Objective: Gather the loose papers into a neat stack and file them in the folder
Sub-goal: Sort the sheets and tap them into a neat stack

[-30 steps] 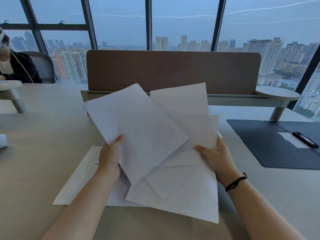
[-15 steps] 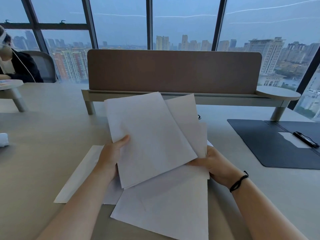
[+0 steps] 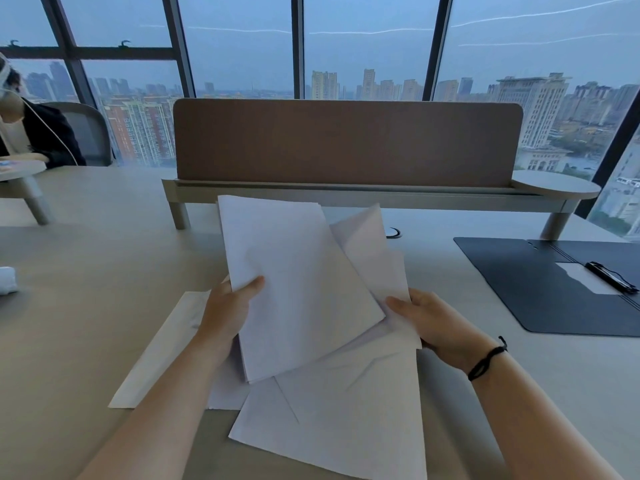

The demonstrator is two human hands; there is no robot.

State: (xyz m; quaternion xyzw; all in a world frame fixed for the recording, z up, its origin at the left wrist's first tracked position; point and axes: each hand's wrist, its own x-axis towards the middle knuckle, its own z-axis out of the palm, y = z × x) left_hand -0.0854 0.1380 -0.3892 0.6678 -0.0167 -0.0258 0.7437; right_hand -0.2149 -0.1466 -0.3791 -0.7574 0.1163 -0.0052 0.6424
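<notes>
Big windows (image 3: 363, 46) with dark frames fill the far wall. Outside are tall city buildings (image 3: 540, 109) under a dim blue-grey sky, so the light in the room is soft and cool. A long pale table (image 3: 86, 271) stretches across the room. A brown divider panel (image 3: 346, 140) stands on a low grey shelf (image 3: 346, 195) with short round legs. At the far left a person in dark clothes (image 3: 38, 133) sits in a grey chair (image 3: 90, 129).

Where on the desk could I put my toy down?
Bare desk lies left of the papers, and a strip between the papers and the open folder. The middle is crowded: both hands hold sheets, more lie underneath.
</notes>
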